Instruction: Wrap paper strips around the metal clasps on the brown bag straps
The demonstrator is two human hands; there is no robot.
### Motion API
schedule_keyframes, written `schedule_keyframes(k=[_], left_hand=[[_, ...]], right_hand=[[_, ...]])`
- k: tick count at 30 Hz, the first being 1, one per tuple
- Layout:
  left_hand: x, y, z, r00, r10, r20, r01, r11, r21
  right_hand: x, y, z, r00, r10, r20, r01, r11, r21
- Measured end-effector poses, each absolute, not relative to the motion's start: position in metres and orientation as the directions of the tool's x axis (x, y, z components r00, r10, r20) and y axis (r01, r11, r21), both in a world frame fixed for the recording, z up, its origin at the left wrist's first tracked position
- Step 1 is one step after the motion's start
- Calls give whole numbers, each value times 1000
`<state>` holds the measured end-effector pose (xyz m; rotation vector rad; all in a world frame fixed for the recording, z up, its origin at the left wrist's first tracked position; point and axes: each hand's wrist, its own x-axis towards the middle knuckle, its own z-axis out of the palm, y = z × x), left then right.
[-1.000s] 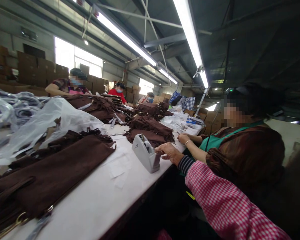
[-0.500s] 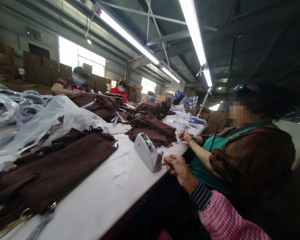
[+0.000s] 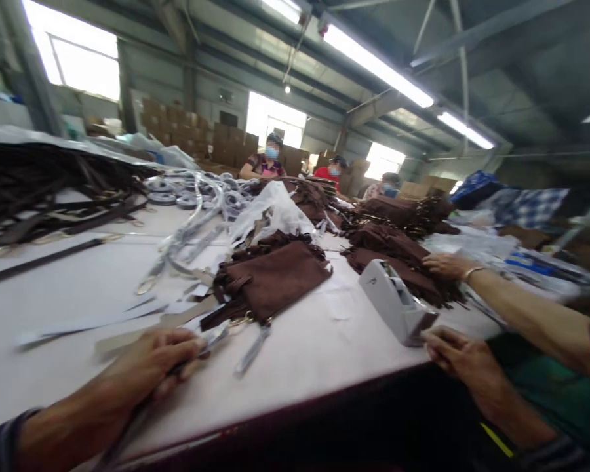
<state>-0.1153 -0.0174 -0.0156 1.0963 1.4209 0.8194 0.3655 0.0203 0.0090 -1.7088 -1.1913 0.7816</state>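
Observation:
My left hand (image 3: 164,360) is closed around a dark strap (image 3: 128,429) over the near table edge. At its fingertips shows a strap end wrapped in clear plastic (image 3: 217,335). Just beyond lies a brown fringed bag (image 3: 282,278) with gold clasps and a plastic-wrapped tab (image 3: 253,351). My right hand (image 3: 459,360) pinches at the front end of a grey tape dispenser (image 3: 386,301); the fingers appear to be on clear tape, though the strip itself is blurred.
A co-worker's hand (image 3: 447,265) rests on a stack of brown bags (image 3: 398,255) beyond the dispenser. Plastic-wrapped straps (image 3: 191,203) and dark straps (image 3: 54,190) lie left. Paper strips (image 3: 93,324) lie near my left hand. Other people sit across the table.
The view has swung left, bringing my left hand and its strap into sight. My right hand stays by the dispenser's front. The co-worker's hand has reached onto the stacked bags.

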Motion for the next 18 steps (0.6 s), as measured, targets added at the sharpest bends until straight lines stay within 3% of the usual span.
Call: schedule_keyframes(k=[4,9,13,18], left_hand=[[-108,-19,-10,-30,936,-351,68,352,933],[-95,-19,-6,-46,929,-368,63,370,927],[-97,-17,-14,-4,941,-339,38,339,940],[-96,-15,-24,-21,951,-308,20,308,951]], right_hand=[[265,21,28,-3,992,-125,285,-119,-951],[123,20,18,-413,876,-250,104,-228,-968],[71,26,4,-391,844,-368,108,-355,-929],[61,35,0,-367,823,-433,202,-384,-901]])
